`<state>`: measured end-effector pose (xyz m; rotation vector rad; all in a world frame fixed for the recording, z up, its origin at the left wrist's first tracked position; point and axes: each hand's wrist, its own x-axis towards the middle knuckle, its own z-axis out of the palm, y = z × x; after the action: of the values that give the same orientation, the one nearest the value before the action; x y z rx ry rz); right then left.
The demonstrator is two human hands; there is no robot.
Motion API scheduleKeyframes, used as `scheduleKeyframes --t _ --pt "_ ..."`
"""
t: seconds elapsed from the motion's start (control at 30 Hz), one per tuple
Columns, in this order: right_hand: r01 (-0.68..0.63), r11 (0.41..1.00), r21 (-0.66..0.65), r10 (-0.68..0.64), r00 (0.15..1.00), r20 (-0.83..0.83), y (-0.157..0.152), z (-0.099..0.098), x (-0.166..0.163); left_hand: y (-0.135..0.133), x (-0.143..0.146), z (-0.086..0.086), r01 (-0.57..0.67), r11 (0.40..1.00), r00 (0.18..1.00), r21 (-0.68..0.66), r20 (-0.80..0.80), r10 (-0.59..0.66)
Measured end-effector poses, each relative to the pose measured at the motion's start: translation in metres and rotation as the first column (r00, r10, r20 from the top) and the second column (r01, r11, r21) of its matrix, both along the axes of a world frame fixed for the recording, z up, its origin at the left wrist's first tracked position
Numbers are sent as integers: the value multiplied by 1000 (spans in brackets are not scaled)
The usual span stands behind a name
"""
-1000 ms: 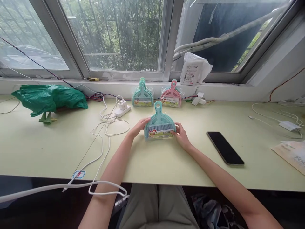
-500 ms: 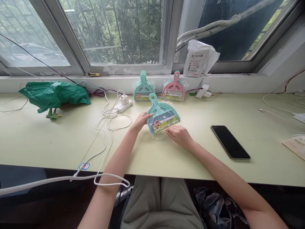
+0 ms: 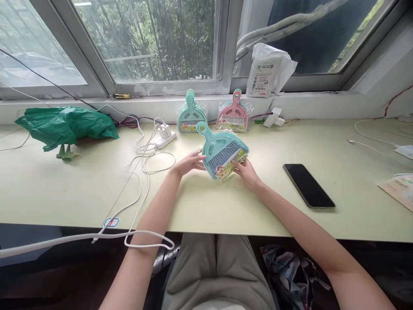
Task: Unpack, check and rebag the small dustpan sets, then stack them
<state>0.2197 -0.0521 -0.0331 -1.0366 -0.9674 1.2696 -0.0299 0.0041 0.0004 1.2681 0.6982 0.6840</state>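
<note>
A small teal dustpan-and-brush set (image 3: 222,154) in clear plastic wrap is held above the pale green table (image 3: 64,189), tilted with its handle up to the left. My left hand (image 3: 189,162) grips its left edge. My right hand (image 3: 245,170) pinches the lower right corner by the paper label. Two more wrapped sets lean against the window ledge behind: a teal set (image 3: 191,114) and a pink set (image 3: 232,114).
A black phone (image 3: 308,186) lies flat to the right. White cables (image 3: 142,172) and a charger (image 3: 164,134) sprawl on the left, beside a green plastic bag (image 3: 64,124). A white packet (image 3: 268,72) stands on the sill. Papers (image 3: 398,189) sit at the far right.
The teal set has been lifted off the table and turned, its handle swinging to the left. Both hands rose with it and kept their hold.
</note>
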Motion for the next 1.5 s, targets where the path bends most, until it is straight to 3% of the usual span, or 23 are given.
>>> scheduleKeyframes --t 0.1,0.27,0.47,0.57,0.73,0.9,1.1,1.3,1.43,1.5 --pt "39 999 22 -40 999 4 1 3 6 0 0 -2 80 996 994 29 -83 -78" --pt "71 997 7 -71 997 -9 2 6 13 2 1 -6 72 992 978 104 -200 -50" --pt "101 995 21 -102 994 42 7 9 21 4 -1 -7 200 980 916 -1 -355 -187" --pt "115 993 29 -116 993 37 9 14 26 3 1 -5 199 976 920 86 -359 -156" --pt "155 987 33 -155 988 -6 12 20 39 5 1 -2 -5 967 960 255 -270 76" --pt "128 991 33 -128 992 9 13 19 45 15 -10 -2 -265 886 917 381 -184 353" --pt "83 996 23 -84 995 52 12 20 44 14 -14 2 -336 871 895 359 -165 413" --pt "-48 998 -30 52 985 165 6 22 35 6 -5 3 -326 838 904 438 -114 411" --pt "-68 998 -18 70 979 191 5 24 33 18 -12 -4 -503 771 827 391 -42 561" --pt "-27 1000 8 25 987 161 6 23 36 27 -23 -8 -642 679 723 357 -14 691"
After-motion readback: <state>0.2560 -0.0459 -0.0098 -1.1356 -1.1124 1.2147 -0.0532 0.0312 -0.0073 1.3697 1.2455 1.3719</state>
